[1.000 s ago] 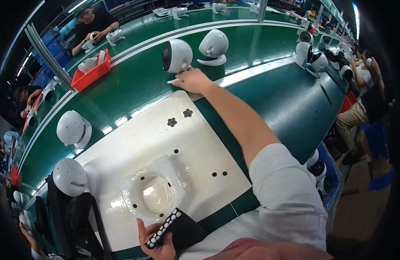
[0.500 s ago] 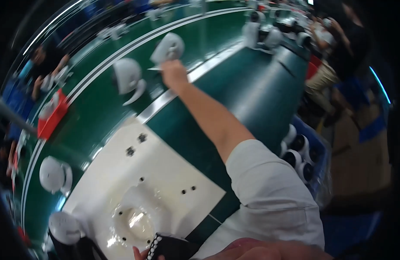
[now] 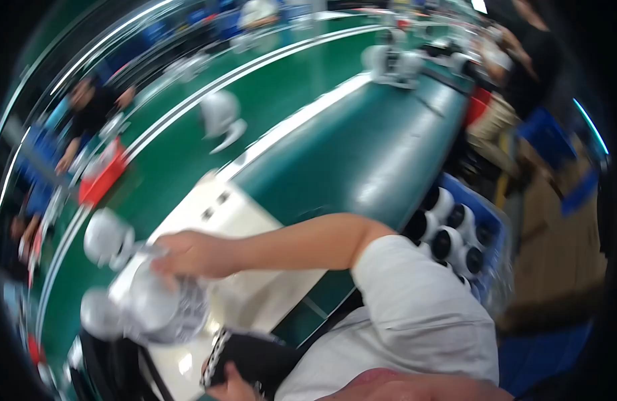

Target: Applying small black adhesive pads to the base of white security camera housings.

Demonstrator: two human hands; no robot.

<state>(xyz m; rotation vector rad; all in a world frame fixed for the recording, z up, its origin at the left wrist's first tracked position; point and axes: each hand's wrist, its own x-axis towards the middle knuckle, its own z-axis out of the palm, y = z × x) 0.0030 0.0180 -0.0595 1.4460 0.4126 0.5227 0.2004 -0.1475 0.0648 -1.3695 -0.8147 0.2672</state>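
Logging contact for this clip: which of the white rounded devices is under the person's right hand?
The blurred white device at the mat's near end, under the right hand; the others sit apart along the green belt.

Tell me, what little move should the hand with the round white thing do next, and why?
Probably lower it gently onto the white mat. The right hand grips the round white device from above, over the mat's near end, and the blur suggests it is moving. The left hand sits low beside a black part, so it looks set to help once the device rests.

factory assy line | green conveyor (image 3: 301,100) | workers seated w/ parts
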